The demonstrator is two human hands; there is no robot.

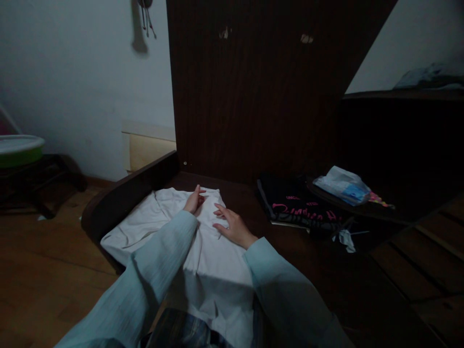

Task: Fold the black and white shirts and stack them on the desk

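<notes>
Left hand (195, 200) curled, grip unclear; right hand (234, 227) spread over white cloth (223, 258) — green tub (21, 157) — contents hidden.

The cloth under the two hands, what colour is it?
The cloth looks plain white, a bit greyish in the dim light; it shows best in the head view.

The white garment (221, 256) is thin, matt cloth, smooth in places and finely creased elsewhere. The bench (237, 193) beneath looks like dark wood with a dull sheen. Behind it, the upright panel (253, 96) shows a faint wood grain, its flat finish chipped in two pale, rough spots. The sleeves (163, 256) are soft, finely ribbed cloth. The folded black garment (288, 193) is matt fabric with pink lettering; the packet (354, 192) looks like glossy, wrinkled plastic. The floor (39, 275) is smooth wood, faintly shiny.
</notes>
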